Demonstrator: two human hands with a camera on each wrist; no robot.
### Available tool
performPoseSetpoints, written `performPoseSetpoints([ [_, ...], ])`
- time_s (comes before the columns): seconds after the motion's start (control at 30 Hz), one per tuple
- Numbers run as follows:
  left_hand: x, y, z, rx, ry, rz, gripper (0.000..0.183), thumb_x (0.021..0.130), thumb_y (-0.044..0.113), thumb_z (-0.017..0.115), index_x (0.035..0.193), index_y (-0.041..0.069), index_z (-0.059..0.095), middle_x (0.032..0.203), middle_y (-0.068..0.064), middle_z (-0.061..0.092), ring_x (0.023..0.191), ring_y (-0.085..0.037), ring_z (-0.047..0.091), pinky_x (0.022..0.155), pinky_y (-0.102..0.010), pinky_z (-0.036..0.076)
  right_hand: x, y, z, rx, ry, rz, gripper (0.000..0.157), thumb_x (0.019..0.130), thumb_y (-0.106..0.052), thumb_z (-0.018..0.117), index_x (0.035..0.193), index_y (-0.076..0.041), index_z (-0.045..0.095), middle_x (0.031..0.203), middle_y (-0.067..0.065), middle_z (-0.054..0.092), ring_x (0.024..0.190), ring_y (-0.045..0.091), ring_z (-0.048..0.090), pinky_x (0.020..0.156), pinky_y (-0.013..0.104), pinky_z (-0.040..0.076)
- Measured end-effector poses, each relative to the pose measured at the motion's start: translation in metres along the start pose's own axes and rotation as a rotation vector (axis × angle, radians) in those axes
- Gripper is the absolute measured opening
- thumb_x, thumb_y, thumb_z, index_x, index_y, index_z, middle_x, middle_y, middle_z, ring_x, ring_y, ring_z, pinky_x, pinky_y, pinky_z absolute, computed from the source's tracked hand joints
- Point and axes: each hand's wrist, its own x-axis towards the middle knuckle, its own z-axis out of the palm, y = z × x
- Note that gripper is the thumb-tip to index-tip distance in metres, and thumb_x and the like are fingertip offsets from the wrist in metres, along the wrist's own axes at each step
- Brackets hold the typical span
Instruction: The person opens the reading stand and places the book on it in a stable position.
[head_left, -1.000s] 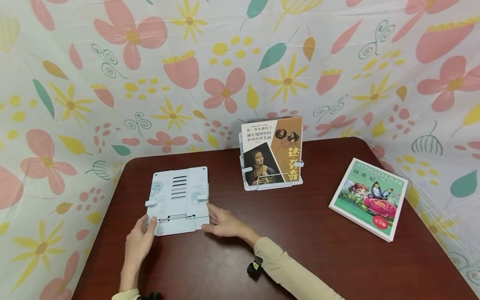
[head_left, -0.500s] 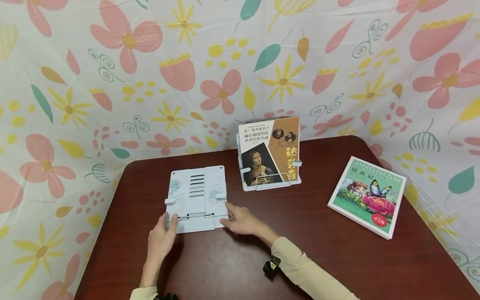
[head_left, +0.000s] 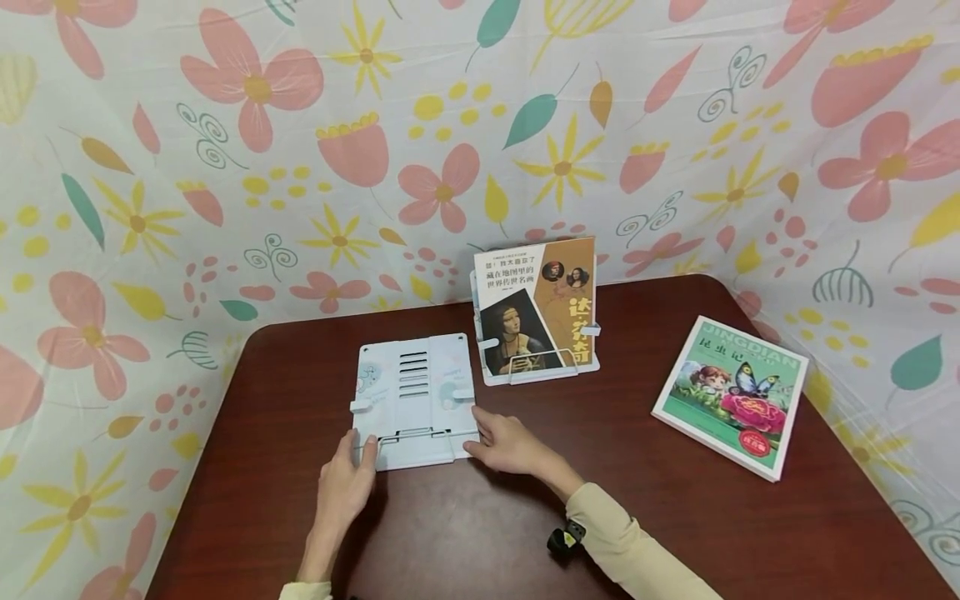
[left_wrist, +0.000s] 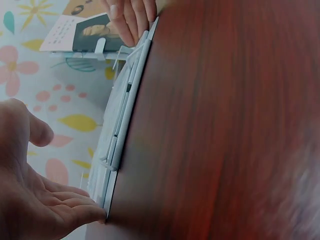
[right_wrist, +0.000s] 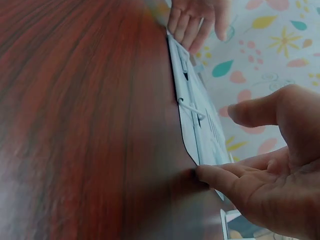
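Note:
A pale blue-white book stand (head_left: 414,400) lies folded flat on the table, with slots in its back plate, side clips and a wire holder at its lower edge. My left hand (head_left: 345,482) touches its left edge; in the left wrist view the fingers (left_wrist: 75,207) are fairly straight and the thumb stands away. At the right edge, my right hand (head_left: 508,443) rests its fingertips against the side. The right wrist view shows that thumb (right_wrist: 255,112) raised clear of the plate. Neither hand curls round the stand.
Behind and to the right, a second stand (head_left: 542,377) holds an upright book (head_left: 558,292) with a portrait cover. A green insect book (head_left: 731,396) lies at the far right of the dark red table (head_left: 600,450). Flowered cloth (head_left: 450,125) hangs along the back.
Both hands and the flat book stand have shifted right across the table, nearer the upright book. The stand stays flat. The view has also turned slightly.

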Motion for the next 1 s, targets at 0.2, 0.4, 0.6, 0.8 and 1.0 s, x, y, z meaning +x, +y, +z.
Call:
performPoseSetpoints([
  [0.2,-0.008,0.001,-0.001,0.000,-0.025,0.000,0.064,0.105,0.041,0.047,0.151,-0.004,0.040,0.152,-0.028,0.046,0.141,-0.045,0.043,0.114,-0.060,0.037,-0.008,0.006,-0.002,0.086,-0.016,-0.003,0.068,0.094,-0.017,0.069,0.149,0.012,0.040,0.145,0.031,0.049,0.127,0.035,0.059,0.101,0.043,0.052],
  [0.4,-0.020,-0.003,-0.010,0.013,-0.078,-0.011,0.062,0.105,0.037,0.051,0.152,-0.002,0.040,0.151,-0.027,0.048,0.136,-0.044,0.049,0.109,-0.060,0.042,-0.013,0.008,-0.003,0.141,-0.045,-0.021,0.066,0.094,-0.012,0.069,0.148,0.013,0.039,0.148,0.031,0.046,0.129,0.036,0.058,0.098,0.040,0.054],
  [0.6,-0.003,-0.010,-0.037,-0.018,-0.128,0.003,0.055,0.105,0.035,0.052,0.148,0.000,0.047,0.145,-0.026,0.054,0.129,-0.043,0.057,0.108,-0.058,0.045,-0.012,0.001,-0.012,0.173,0.075,0.058,0.054,0.093,-0.008,0.068,0.139,0.015,0.051,0.136,0.032,0.059,0.120,0.038,0.066,0.095,0.042,0.057],
  [0.8,0.061,-0.029,-0.052,-0.235,-0.135,-0.023,0.045,0.105,0.022,0.055,0.143,-0.002,0.053,0.135,-0.027,0.062,0.116,-0.030,0.067,0.092,-0.033,0.056,0.000,-0.010,0.000,0.043,0.175,0.095,0.018,0.088,-0.006,0.070,0.103,0.003,0.071,0.091,0.012,0.075,0.084,0.022,0.073,0.075,0.033,0.060],
  [1.0,0.124,-0.020,-0.031,-0.385,-0.200,-0.026,0.046,0.101,0.019,0.062,0.140,-0.005,0.055,0.136,-0.027,0.061,0.105,-0.009,0.065,0.089,-0.021,0.052,0.004,-0.018,0.023,-0.079,0.088,0.077,0.008,0.086,-0.005,0.072,0.082,-0.004,0.065,0.075,0.003,0.070,0.071,0.014,0.064,0.064,0.026,0.051],
])
